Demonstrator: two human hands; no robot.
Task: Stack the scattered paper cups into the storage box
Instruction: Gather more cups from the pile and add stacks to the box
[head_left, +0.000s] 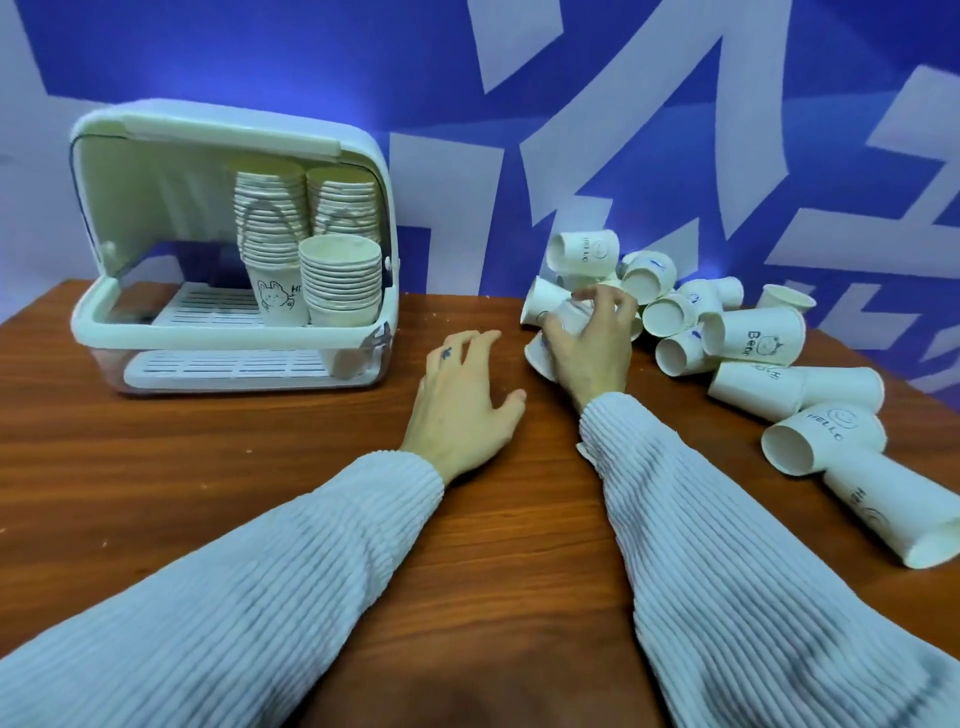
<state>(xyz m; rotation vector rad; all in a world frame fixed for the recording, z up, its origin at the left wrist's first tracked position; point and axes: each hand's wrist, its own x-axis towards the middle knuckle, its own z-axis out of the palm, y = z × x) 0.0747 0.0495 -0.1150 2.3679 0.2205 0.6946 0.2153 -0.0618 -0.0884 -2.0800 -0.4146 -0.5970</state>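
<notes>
The white storage box (156, 332) stands at the back left with its lid lifted. Inside it are three stacks of paper cups (340, 280), two tall and one shorter in front. Several loose white paper cups (753, 335) with printed drawings lie scattered on their sides at the right. My right hand (592, 343) curls its fingers round a paper cup (571, 314) at the left edge of that pile. To its left, my left hand (462, 400) hovers over the wooden table (208, 467) with fingers spread, holding nothing.
A blue wall with large white shapes (597, 130) rises right behind the table. Nested cups (883, 499) lie near the table's right edge. Bare wood stretches between the box and the pile and across the front.
</notes>
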